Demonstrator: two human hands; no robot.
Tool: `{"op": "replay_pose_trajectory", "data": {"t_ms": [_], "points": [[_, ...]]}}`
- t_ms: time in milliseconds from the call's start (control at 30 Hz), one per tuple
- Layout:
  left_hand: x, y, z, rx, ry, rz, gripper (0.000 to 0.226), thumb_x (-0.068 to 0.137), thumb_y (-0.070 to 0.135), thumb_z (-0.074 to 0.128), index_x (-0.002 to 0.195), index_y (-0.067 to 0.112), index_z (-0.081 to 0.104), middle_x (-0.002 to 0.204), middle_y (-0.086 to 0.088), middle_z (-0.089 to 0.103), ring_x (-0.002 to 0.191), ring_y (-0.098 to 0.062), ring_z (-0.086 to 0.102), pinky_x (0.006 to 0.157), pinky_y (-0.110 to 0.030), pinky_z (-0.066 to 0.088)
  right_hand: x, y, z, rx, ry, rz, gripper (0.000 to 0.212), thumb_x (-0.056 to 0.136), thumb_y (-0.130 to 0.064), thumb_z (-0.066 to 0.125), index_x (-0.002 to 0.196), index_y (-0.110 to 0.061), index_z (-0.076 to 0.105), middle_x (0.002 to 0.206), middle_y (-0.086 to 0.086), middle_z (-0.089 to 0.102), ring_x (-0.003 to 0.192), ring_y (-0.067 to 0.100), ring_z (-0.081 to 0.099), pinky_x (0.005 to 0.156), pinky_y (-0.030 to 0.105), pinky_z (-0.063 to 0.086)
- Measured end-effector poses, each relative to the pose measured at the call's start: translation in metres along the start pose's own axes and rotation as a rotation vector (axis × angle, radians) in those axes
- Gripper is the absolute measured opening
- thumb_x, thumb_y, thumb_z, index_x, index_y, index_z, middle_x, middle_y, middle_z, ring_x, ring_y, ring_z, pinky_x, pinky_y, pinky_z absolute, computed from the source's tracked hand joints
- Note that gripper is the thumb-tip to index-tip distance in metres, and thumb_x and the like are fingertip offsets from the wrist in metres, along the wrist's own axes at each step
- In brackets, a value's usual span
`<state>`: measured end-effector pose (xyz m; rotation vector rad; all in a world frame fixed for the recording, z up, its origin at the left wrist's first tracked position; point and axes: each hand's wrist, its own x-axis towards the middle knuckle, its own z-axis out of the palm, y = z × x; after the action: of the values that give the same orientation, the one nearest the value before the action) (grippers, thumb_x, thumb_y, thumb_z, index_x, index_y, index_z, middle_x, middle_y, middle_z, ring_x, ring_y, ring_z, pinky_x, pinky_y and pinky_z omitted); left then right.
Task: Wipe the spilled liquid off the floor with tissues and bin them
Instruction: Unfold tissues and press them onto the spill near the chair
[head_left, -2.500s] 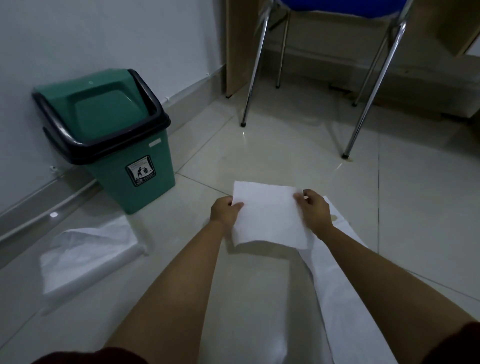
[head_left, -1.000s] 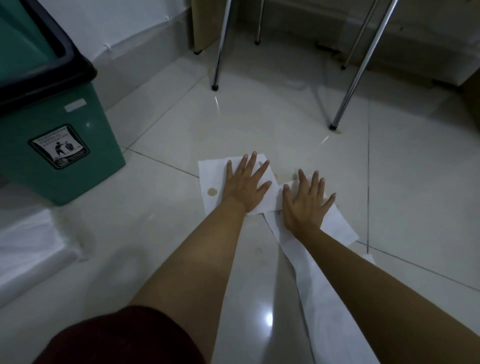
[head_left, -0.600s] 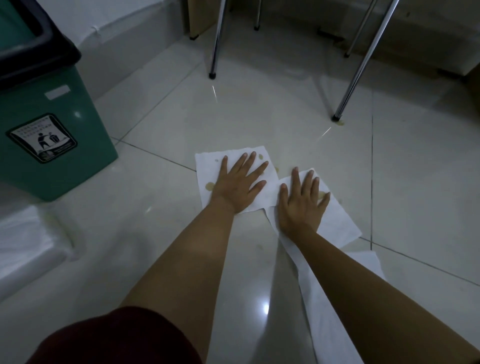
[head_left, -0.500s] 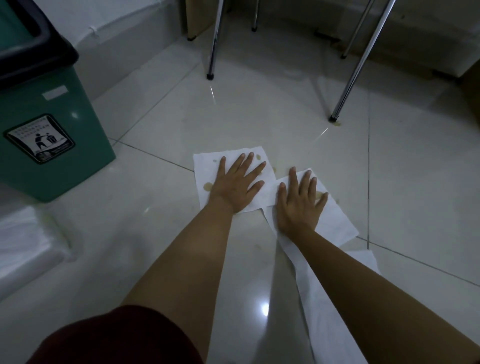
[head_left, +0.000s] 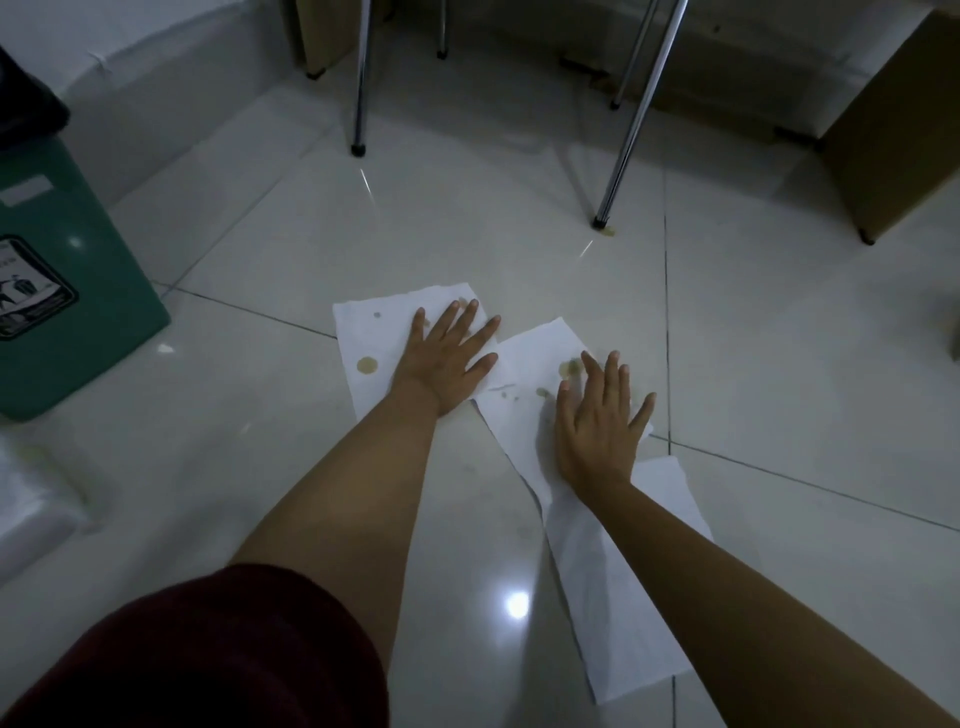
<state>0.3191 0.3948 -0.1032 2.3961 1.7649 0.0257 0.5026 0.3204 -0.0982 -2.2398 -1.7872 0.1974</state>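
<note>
**Both palms flat on the tissues**

Pressing down in the head view, my left hand (head_left: 448, 358) lies flat with fingers straight and spread on the left tissue (head_left: 374, 332), which carries a brown wet spot beside my wrist. My right hand (head_left: 597, 415) is likewise flat, fingers fanned apart, on the right tissue (head_left: 535, 353), stained near my fingertips. Neither hand grips anything. The two tissues touch on the pale tiled floor (head_left: 779, 338). The green bin (head_left: 67, 312) stands well to my left, chair legs (head_left: 631, 124) ahead.

White brown-spotted tissues (head_left: 374, 332), green bin (head_left: 78, 312)
</note>
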Motion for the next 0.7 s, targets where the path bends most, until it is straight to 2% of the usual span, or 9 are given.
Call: {"op": "replay_pose_trajectory", "data": {"t_ms": [100,233,367,467,533,600,700], "points": [[-0.001,0.001,-0.002,-0.013,-0.01,0.008,0.057,0.1,0.047,0.015,0.152,0.03,-0.003,0.161,0.004,-0.007,0.149,-0.016,-0.007,0.12,-0.05,-0.003,-0.013,-0.004,-0.001,0.022,0.01,0.08,0.054,0.101,-0.045,0.017,0.151,-0.023,0.019,0.162,0.002,0.003,0.15,0.017,-0.003,0.119,0.049,-0.01],[-0.004,0.007,-0.001,-0.037,-0.01,0.0,0.06,0.101,0.044,0.015,0.152,0.019,-0.003,0.161,0.004,-0.005,0.149,-0.014,-0.005,0.121,-0.046,-0.003,-0.047,-0.007,0.007,0.008,0.035,0.244,0.056,0.1,-0.046,0.017,0.151,-0.025,0.018,0.162,0.003,0.0,0.15,0.021,-0.002,0.117,0.05,-0.013],[-0.002,0.013,-0.006,-0.126,-0.029,0.033,0.057,0.101,0.045,0.015,0.152,0.025,0.0,0.161,0.006,0.0,0.149,-0.012,-0.001,0.12,-0.049,-0.002,-0.071,-0.002,0.012,-0.027,0.078,0.466,0.057,0.099,-0.048,0.022,0.151,-0.027,0.015,0.162,0.008,-0.004,0.149,0.028,0.0,0.116,0.056,-0.009],[-0.005,0.012,-0.005,-0.126,0.062,-0.008,0.059,0.099,0.05,0.016,0.152,0.03,-0.001,0.162,0.005,-0.001,0.149,-0.018,-0.004,0.119,-0.05,-0.005,-0.077,-0.007,0.013,0.025,0.085,0.635,0.064,0.094,-0.057,0.021,0.152,-0.031,0.012,0.161,0.012,-0.003,0.147,0.039,0.004,0.115,0.063,-0.003],[-0.008,0.009,-0.002,-0.089,0.081,-0.119,0.063,0.096,0.057,0.016,0.151,0.034,-0.005,0.161,0.004,-0.008,0.149,-0.025,-0.01,0.116,-0.054,-0.009,-0.075,-0.01,0.015,0.019,0.064,0.645,0.069,0.09,-0.063,0.012,0.152,-0.033,0.004,0.161,0.012,-0.006,0.147,0.039,0.001,0.114,0.065,-0.002],[-0.01,0.008,0.004,-0.072,0.026,-0.167,0.065,0.094,0.062,0.015,0.15,0.038,-0.007,0.161,0.004,-0.012,0.148,-0.026,-0.012,0.114,-0.059,-0.012,-0.067,-0.009,0.015,0.055,0.076,0.673,0.071,0.089,-0.065,0.009,0.152,-0.032,0.001,0.161,0.011,-0.007,0.148,0.034,-0.003,0.114,0.064,-0.003],[-0.009,0.01,0.009,-0.083,0.001,-0.163,0.067,0.092,0.066,0.012,0.149,0.038,-0.008,0.16,0.005,-0.012,0.148,-0.025,-0.012,0.114,-0.059,-0.012,-0.056,-0.009,0.019,0.028,0.077,0.536,0.074,0.092,-0.065,0.015,0.151,-0.029,-0.009,0.16,0.011,-0.013,0.149,0.027,-0.007,0.117,0.059,-0.003]]}}
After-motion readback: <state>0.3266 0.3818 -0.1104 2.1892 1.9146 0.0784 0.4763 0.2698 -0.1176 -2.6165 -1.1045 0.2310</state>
